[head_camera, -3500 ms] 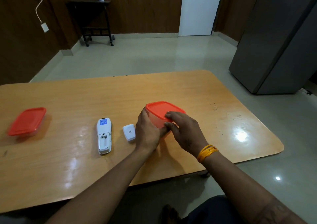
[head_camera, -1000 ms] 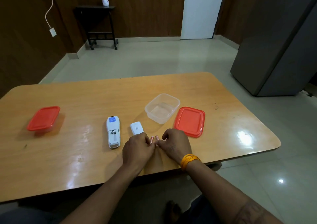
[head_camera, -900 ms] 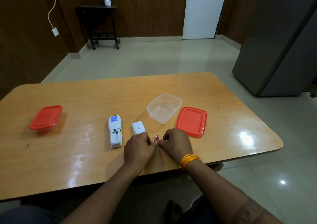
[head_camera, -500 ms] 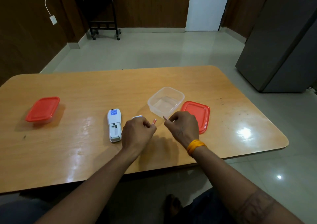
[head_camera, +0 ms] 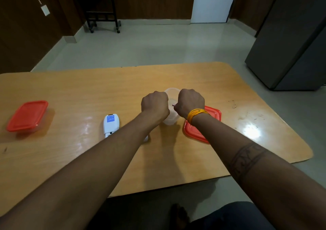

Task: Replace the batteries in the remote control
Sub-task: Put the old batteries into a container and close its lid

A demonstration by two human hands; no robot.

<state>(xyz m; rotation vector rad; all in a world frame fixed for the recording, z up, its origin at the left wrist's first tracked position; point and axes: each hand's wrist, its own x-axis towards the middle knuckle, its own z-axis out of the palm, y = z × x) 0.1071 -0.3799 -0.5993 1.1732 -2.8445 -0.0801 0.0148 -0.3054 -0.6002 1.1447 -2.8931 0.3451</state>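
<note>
The white remote (head_camera: 111, 124) lies back-up on the wooden table (head_camera: 88, 92), its lower end hidden by my left forearm. Only a sliver of the white battery cover (head_camera: 146, 139) shows beside that arm. My left hand (head_camera: 154, 104) is a closed fist over the left rim of the clear open container (head_camera: 172, 91), and the battery in it is out of sight under the fingers. My right hand (head_camera: 190, 102) is a fist over the right rim. A small battery (head_camera: 173, 105) pokes out of it towards the container.
The container's red lid (head_camera: 212, 122) lies flat just right of it, under my right wrist. A second container with a red lid on (head_camera: 28, 115) stands at the table's left. A grey cabinet (head_camera: 291, 44) stands on the floor at the right.
Both hands lifted from the table's front, each with a battery, and moved forward over the clear container. 3.5 s ago that container was closed; its lid now lies beside it.
</note>
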